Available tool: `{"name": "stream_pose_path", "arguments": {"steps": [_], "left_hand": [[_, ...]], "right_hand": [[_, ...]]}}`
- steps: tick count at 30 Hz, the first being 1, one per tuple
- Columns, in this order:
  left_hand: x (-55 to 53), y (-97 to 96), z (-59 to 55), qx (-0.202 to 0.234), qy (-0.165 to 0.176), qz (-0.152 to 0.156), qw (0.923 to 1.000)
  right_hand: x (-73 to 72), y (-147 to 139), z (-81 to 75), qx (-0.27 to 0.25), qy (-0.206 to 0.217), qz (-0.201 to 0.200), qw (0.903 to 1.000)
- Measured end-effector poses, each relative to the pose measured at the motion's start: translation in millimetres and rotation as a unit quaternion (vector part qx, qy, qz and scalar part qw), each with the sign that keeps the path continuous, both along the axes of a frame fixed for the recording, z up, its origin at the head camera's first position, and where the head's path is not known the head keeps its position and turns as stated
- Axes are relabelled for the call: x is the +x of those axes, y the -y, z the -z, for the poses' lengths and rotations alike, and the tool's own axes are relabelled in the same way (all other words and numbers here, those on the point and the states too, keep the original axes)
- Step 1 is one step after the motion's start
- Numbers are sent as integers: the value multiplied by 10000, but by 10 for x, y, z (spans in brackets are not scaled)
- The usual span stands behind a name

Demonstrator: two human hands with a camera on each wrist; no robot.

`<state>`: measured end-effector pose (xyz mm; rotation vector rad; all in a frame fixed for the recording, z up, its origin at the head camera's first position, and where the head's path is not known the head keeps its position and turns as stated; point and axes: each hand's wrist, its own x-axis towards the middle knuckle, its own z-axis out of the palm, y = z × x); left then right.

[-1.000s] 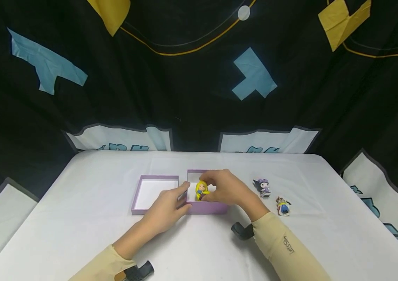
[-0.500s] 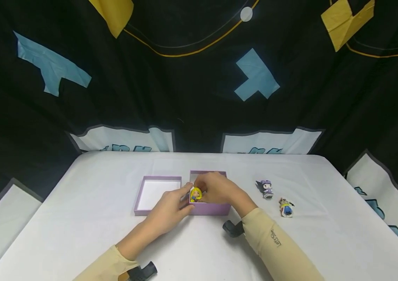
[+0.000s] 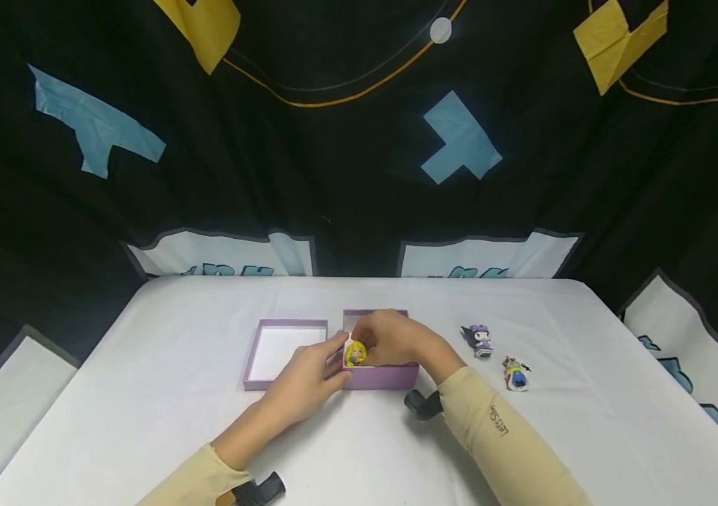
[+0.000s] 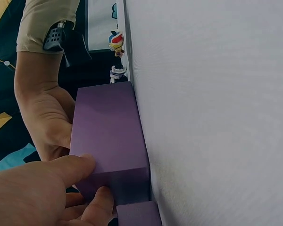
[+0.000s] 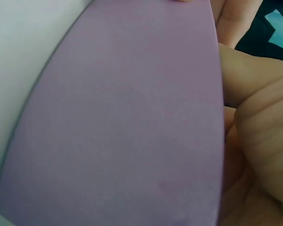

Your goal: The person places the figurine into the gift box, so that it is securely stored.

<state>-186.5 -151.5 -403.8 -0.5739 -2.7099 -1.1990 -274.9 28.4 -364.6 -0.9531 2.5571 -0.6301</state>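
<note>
Yellow-haired figurine (image 3: pixel 355 353): inside the purple box (image 3: pixel 379 380), at its front-left corner; head up, lower part hidden by the front wall.
Right hand (image 3: pixel 392 339): reaching into the box over its front-right side, fingers curled about the figurine and grasping it — tips partly hidden.
Left hand (image 3: pixel 308 376): grasping the box's front-left corner — thumb on the front wall, other fingers along the left wall.
Shallow tray (image 3: pixel 259 385): purple rim, white interior; just left of the box, both nearer the far edge of the white desk (image 3: pixel 359 450).
Dark-eared figure (image 3: pixel 478 341): purple and white, between the box and the desk's right edge.
Blue-dressed figure (image 3: pixel 515 376): closer to that right edge, forward of its neighbour.
Beige sleeves (image 3: pixel 503 436): both forearms; a dark device (image 3: pixel 422 405) at each wrist.
</note>
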Motion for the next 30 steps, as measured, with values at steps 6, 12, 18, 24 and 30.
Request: {"name": "stream_pose_path", "arguments": {"steps": [6,12,18,24,30], "left_hand": [[11,-11,-8,-36,46,-9,10000],[11,-10,-3,-27,52,-27,10000],[14,-20,-2,-10,-31,-83,10000],[19,-30,-9,39,1,-112,9999],[26,-33,-12,157,116,-118,9997]], "right_hand": [[38,-64,-46,89,58,117,9999],[68,-126,-49,-77,-22,76,9999],[103,-285,-19,-875,-105,-3,9961],[177,-474,-20,-1398,-253,465,9888],[229,-689,-34,-1636,-426,811,9823]]}}
